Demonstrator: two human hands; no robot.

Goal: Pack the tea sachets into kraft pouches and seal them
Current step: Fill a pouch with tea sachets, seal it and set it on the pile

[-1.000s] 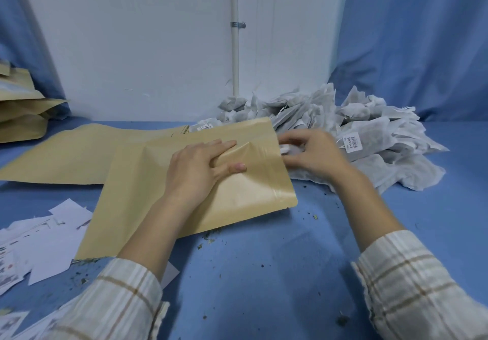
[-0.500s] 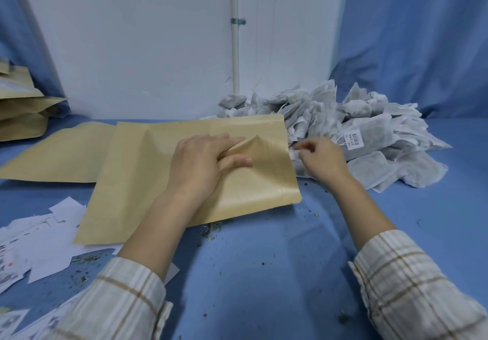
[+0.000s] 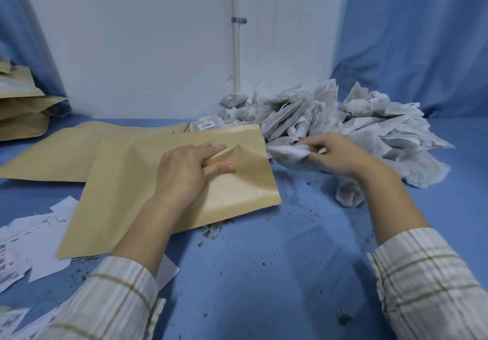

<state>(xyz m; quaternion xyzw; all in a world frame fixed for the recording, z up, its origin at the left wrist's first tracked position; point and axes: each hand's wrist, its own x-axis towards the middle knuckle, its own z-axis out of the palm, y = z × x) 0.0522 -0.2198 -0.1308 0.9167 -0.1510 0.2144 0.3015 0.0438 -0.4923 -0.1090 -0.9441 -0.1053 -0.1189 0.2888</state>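
Note:
A flat kraft pouch (image 3: 126, 189) lies on the blue table, its mouth facing right. My left hand (image 3: 187, 170) rests on it and pinches the top layer near the mouth, lifting it into a fold. Just right of the mouth, my right hand (image 3: 335, 155) pinches a white tea sachet (image 3: 286, 152) by its corner. Behind it sits a big heap of white tea sachets (image 3: 343, 118). One loose sachet (image 3: 348, 194) lies under my right forearm.
More flat kraft pouches (image 3: 66, 149) lie behind the held one. Filled kraft pouches (image 3: 21, 110) are stacked at the far left. White paper slips (image 3: 29, 242) are scattered at the front left. Tea crumbs dot the blue table (image 3: 264, 273). A white wall stands behind.
My right hand has drawn a sachet out of the heap and holds it at the pouch mouth. The pouch has slid slightly left and my left hand keeps its top layer lifted.

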